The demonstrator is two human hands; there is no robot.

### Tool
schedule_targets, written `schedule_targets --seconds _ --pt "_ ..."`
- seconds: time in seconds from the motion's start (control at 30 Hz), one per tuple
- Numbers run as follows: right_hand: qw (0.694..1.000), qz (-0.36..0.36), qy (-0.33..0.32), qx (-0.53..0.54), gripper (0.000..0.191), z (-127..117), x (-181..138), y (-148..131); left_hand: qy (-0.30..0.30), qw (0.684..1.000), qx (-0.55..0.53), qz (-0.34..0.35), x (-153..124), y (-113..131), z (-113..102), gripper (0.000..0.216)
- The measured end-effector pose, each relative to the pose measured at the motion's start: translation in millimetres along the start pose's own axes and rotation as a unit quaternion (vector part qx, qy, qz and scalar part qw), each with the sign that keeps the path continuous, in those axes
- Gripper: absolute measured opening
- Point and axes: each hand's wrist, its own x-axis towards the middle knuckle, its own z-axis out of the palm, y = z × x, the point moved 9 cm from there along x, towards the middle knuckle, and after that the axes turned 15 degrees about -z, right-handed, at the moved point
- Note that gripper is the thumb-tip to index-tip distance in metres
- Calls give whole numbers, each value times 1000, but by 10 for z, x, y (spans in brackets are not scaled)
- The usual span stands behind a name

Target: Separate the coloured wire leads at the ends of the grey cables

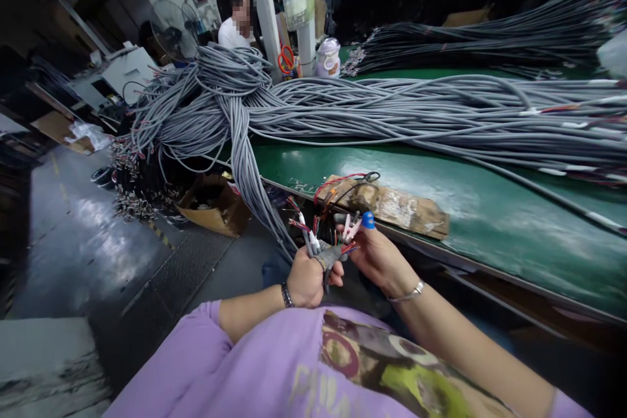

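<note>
My left hand [307, 279] is closed in a fist round the stripped end of a grey cable [327, 255]. Thin red and white wires [306, 222] fan out above the fist. My right hand [378, 253] sits just to the right, its fingers pinched on a few of the wire tips [351, 227]. A blue cap [368, 220] covers one fingertip of that hand. Both hands hover at the near edge of the green table [490, 215], in front of my purple shirt.
A thick heap of grey cables [392, 111] lies across the table and spills off its left end toward a cardboard box [211, 204] on the floor. A taped brown pad [396, 206] lies by my hands. A seated person [235, 29], a fan [169, 29] and scissors [286, 59] are at the back.
</note>
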Motion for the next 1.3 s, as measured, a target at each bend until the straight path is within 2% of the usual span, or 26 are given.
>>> schedule_targets --seconds 0.13,0.3,0.4,0.53,0.67,0.8,0.93,1.07,1.17,1.3 --pt "997 17 37 61 42 -25 40 58 4 1000 8 -7 24 -36 -2 43" --pt "997 -3 43 59 43 -25 38 48 9 1000 18 -9 52 -71 -24 43" --pt "999 -6 5 47 50 38 -13 0 9 1000 22 -6 46 -70 -38 44" --pt "995 37 -93 -1 55 96 -135 -36 12 999 35 -1 9 -63 -76 47" --pt "979 85 -156 -98 45 1 -244 -52 4 997 77 9 -19 -76 -78 47" --pt "959 57 -188 -203 37 -25 -239 -181 -13 994 110 16 -22 -116 -33 45" --pt "938 36 -243 -246 36 137 -270 -275 -58 986 154 -4 -25 -177 52 47" --pt "912 24 -288 -289 29 283 -357 -277 -149 948 272 -75 -66 -329 186 50" --pt "916 12 -277 -289 30 250 -369 -259 -149 944 281 -88 -69 -336 167 52" --pt "959 12 -169 -225 42 -40 -332 -213 -64 979 189 -33 -9 -200 14 52"
